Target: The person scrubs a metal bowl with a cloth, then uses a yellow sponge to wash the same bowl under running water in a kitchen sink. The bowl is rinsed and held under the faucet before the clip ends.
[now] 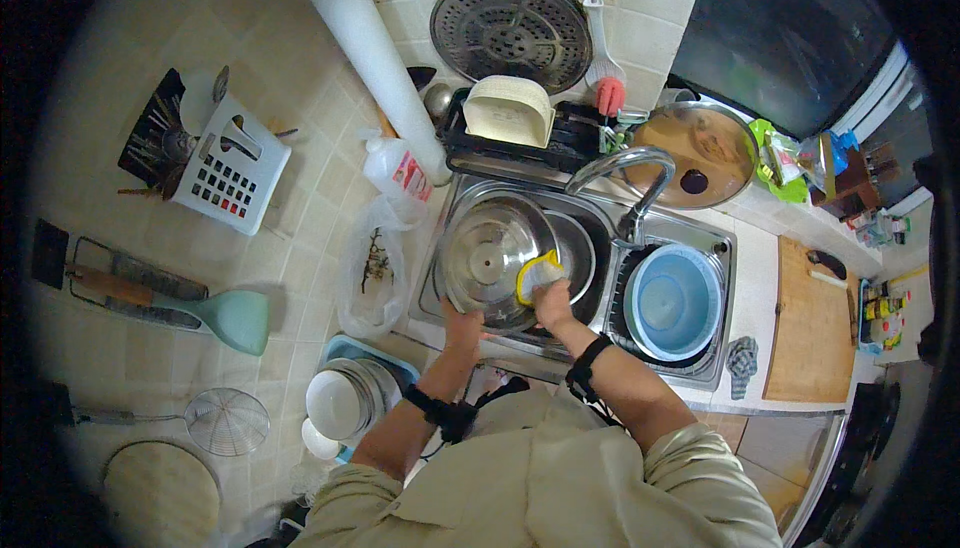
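Note:
Over the left basin of the steel sink point(720, 263), my left hand point(461, 323) grips the lower edge of a round pot lid point(480, 233), see-through with a small hole at its middle. My right hand point(553, 302) holds a yellow-rimmed, pale scrubbing cloth or sponge point(541, 275) against the right part of the lid. A metal bowl or pot point(581, 255) lies partly hidden behind the lid in the same basin. In the right basin a light blue plastic basin point(673, 302) sits on a black rack. The chrome faucet point(637, 218) arches between the two.
A white jug point(394, 173) and a clear plastic bag point(371, 278) lie left of the sink. Stacked white bowls point(337, 405) stand at lower left. A wooden cutting board point(810, 330) and grey cloth point(742, 368) lie right. Behind the sink leans a large lid point(720, 135).

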